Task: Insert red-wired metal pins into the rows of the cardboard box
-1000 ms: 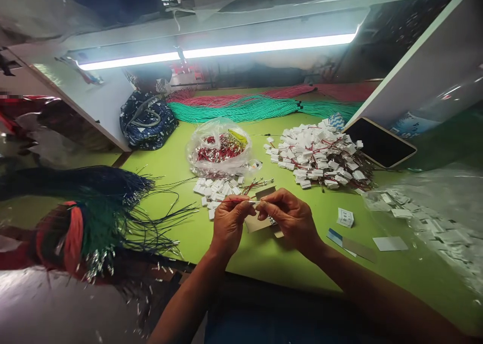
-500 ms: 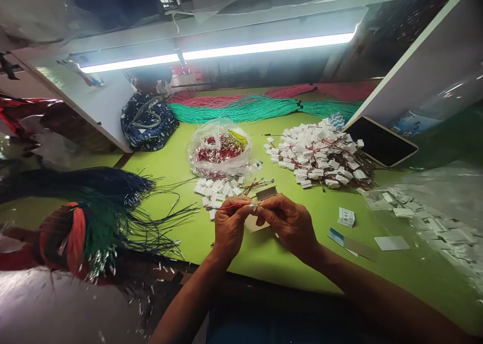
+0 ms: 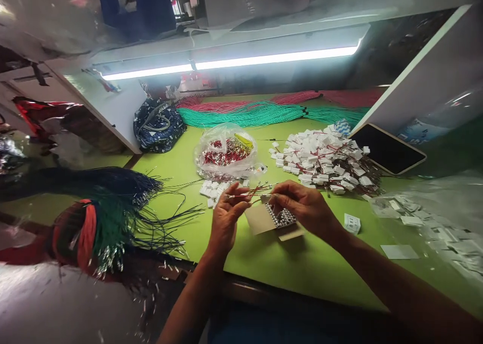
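Note:
My left hand [image 3: 226, 216] is raised over the green table [image 3: 302, 268], its fingers shut on a thin red wire [image 3: 237, 196] with a small metal tip. My right hand [image 3: 305, 205] is bent over a folded cardboard card [image 3: 258, 219] that carries rows of small metal terminals [image 3: 281, 216]. Its fingertips are close together at the card's upper edge, and whatever they pinch is hidden. A small heap of white plastic connectors [image 3: 215, 190] lies just beyond my left hand.
A clear plastic bag of red wires [image 3: 226, 153] and a large pile of white connectors with wires [image 3: 324, 158] lie ahead. Black and green wire bundles [image 3: 113, 203] spread left. A tablet [image 3: 387, 148] and plastic sheet [image 3: 426, 228] lie right.
My right hand has moved right and uncovered the terminal rows on the card. My left hand has lifted the red wire slightly, and the whole view has shifted as my head moved.

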`<move>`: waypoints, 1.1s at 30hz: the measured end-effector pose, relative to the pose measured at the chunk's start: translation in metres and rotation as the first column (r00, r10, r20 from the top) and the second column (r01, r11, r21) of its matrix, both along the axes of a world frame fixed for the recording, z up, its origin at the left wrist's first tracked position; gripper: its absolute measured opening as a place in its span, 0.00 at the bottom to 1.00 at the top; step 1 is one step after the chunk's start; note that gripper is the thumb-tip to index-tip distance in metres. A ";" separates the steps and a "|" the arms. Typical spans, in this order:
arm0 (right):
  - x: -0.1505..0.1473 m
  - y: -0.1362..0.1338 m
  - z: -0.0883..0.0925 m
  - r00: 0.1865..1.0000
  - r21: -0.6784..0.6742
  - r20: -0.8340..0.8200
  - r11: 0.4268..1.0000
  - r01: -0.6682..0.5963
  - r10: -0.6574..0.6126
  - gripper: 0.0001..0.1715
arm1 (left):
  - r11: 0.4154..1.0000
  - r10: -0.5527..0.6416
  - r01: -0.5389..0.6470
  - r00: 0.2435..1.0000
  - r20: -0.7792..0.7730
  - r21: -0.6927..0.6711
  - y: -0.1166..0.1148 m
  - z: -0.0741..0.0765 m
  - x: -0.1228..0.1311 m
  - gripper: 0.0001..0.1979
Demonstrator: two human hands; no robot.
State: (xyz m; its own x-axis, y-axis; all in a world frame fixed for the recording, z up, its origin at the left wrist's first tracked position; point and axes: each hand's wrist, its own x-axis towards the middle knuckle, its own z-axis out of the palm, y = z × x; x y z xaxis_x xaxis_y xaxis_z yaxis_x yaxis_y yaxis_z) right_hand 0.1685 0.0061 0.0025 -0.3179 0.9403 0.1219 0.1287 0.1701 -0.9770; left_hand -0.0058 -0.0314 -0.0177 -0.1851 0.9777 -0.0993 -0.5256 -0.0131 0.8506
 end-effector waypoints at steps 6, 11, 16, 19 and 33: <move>0.031 0.058 -0.011 0.930 0.087 0.364 0.993 -0.080 0.044 0.06 | 0.950 0.311 -0.309 0.950 -0.037 0.054 0.008 -0.003 -0.018 0.19; 0.025 0.085 -0.033 0.719 0.213 0.695 0.952 -0.220 0.011 0.07 | 0.978 0.209 -0.200 0.963 -0.173 0.067 0.000 0.001 -0.019 0.12; 0.019 0.087 -0.039 0.678 0.296 0.735 0.915 -0.275 -0.033 0.09 | 0.973 0.198 -0.128 0.890 -0.410 0.193 -0.013 0.037 -0.036 0.08; 0.020 0.065 -0.030 0.653 0.365 0.749 0.892 -0.266 -0.112 0.12 | 0.971 0.218 -0.088 0.713 -0.666 0.224 0.007 0.054 -0.055 0.07; 0.007 0.013 -0.026 0.317 0.220 0.947 0.837 -0.501 -0.060 0.06 | 0.976 -0.207 -0.095 -0.116 -0.971 -0.196 0.186 -0.007 -0.074 0.04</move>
